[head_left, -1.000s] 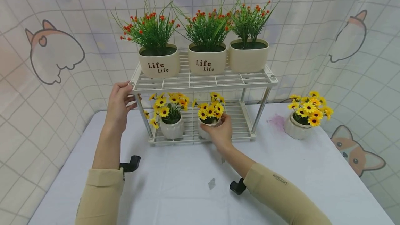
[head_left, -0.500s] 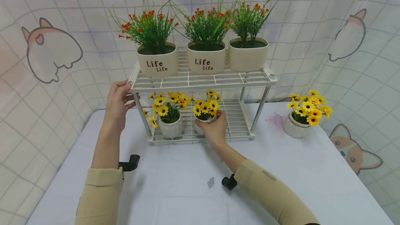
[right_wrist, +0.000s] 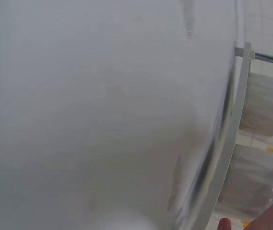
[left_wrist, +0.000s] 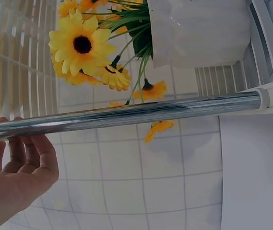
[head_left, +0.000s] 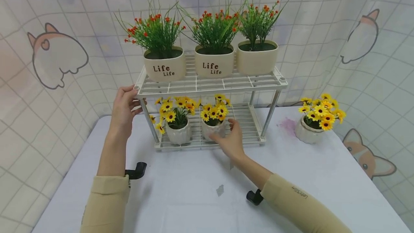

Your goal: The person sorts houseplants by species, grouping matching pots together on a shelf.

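A two-tier white wire rack (head_left: 207, 90) stands on the table. My left hand (head_left: 122, 109) holds its upper left corner, and the left wrist view shows the fingers (left_wrist: 42, 153) bent against the metal post (left_wrist: 141, 114). On the lower tier are two white pots of yellow artificial sunflowers, a left pot (head_left: 179, 132) and a middle pot (head_left: 211, 129). Beside the middle pot my right hand (head_left: 232, 141) has its fingers spread, with a gap between the fingertips and the pot's right side. The thumb is near the pot's front. Only a sliver of the right hand shows in the right wrist view.
A third sunflower pot (head_left: 308, 131) stands on the white-covered table (head_left: 187, 190), right of the rack. Along the upper tier are three cream planters, left (head_left: 165, 67), middle (head_left: 214, 64) and right (head_left: 257, 60), with red-flowered greenery. A patterned curtain hangs behind.
The middle sunflower pot has shifted left toward the left pot. My right hand has let go of it and drawn back right. The left hand stays on the rack corner.
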Demonstrator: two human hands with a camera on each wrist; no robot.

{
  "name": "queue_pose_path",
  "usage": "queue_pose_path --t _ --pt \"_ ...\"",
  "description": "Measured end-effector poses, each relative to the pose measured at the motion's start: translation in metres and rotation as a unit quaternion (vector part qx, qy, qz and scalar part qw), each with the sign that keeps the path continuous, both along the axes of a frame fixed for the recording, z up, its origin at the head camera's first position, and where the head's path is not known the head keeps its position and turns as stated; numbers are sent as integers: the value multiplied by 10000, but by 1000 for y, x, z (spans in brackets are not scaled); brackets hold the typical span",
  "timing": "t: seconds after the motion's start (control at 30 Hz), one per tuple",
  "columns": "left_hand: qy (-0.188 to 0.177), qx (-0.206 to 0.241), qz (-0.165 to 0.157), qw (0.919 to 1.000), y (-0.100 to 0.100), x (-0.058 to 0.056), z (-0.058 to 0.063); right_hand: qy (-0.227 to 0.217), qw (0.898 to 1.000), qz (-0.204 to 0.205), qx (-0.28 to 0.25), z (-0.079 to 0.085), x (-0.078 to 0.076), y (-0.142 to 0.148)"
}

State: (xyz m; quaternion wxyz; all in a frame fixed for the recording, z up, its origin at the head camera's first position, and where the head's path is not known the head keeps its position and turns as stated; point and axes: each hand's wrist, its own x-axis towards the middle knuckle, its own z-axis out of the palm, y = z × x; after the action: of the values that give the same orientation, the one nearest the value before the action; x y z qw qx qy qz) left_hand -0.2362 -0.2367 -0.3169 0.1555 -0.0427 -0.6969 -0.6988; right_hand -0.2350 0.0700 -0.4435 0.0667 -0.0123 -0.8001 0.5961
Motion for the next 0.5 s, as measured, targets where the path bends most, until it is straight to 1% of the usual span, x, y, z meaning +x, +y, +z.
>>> queue_pose_path --t 0.1,0.23,0.5 --pt "2 -3 -11 10000 1 0 -1 -82 9998 155 60 1 9 18" --pt "-9 49 13 10000 0 -1 -1 -211 9993 278 115 3 17 43" --pt "-3 13 82 10000 2 -1 -2 -295 9987 285 289 5 35 92"
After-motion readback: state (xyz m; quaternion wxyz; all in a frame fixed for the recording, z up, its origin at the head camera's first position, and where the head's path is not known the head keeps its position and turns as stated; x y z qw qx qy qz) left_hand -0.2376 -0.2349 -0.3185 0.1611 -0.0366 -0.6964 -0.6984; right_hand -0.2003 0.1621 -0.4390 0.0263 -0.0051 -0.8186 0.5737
